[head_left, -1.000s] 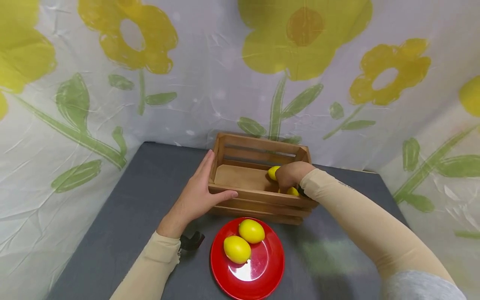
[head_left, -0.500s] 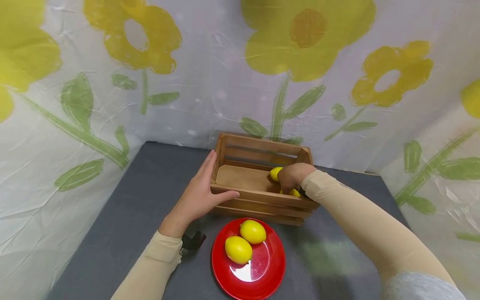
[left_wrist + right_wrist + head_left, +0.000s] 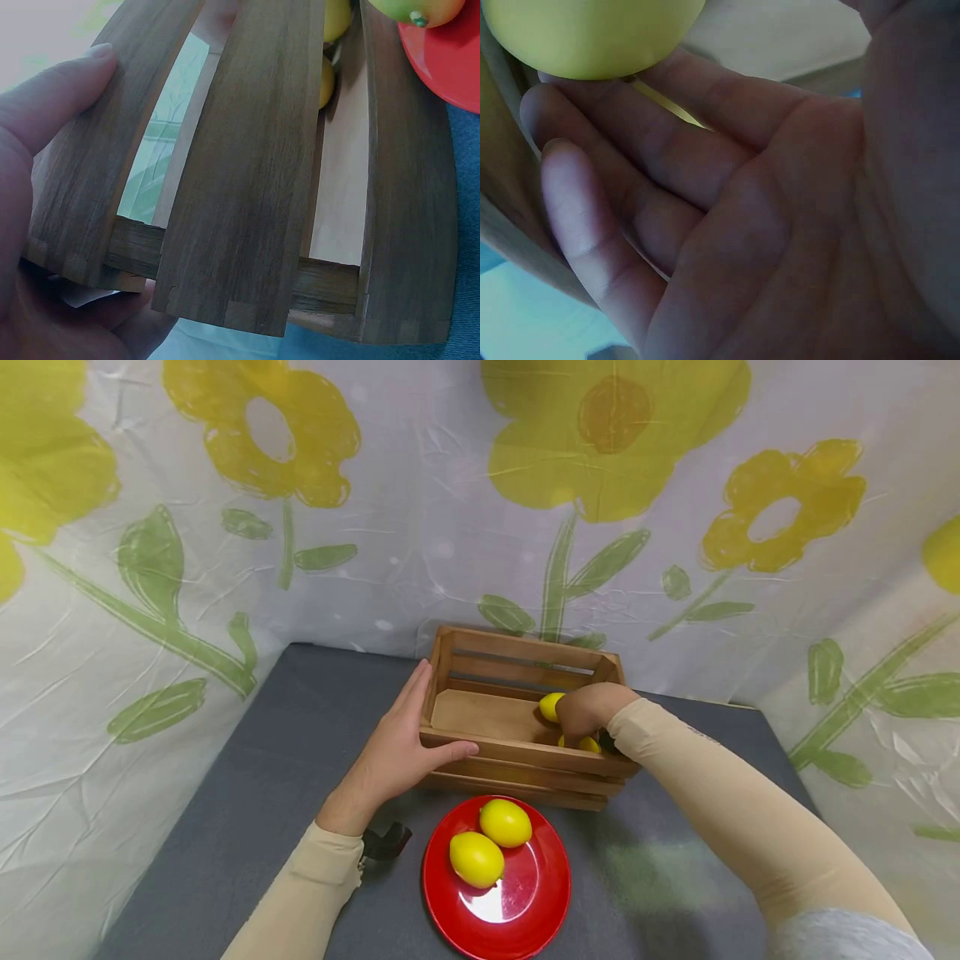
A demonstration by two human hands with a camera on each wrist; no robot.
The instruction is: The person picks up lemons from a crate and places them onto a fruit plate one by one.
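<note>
A slatted wooden crate [image 3: 480,714] stands at the back of the dark table. My left hand [image 3: 393,739] holds its front left corner, thumb on the front slat [image 3: 75,180] and fingers along the left end. Inside the crate's right end is my right hand [image 3: 588,714], reaching down between two lemons. One lemon [image 3: 552,707] lies toward the back, the other lemon [image 3: 581,744] near the front wall. In the right wrist view, the loosely bent fingers [image 3: 652,157] lie beside a lemon [image 3: 592,34], with no grip visible; the thumb is mostly cut off.
In front of the crate a red plate [image 3: 525,922] carries two lemons [image 3: 491,843]. A black wrist device [image 3: 387,842] shows beside the left cuff. A flower-printed sheet [image 3: 420,527] hangs behind the table.
The view has shifted slightly. My right hand stays among the lemons in the crate, with only a small wrist shift; my left hand keeps its place on the corner.
</note>
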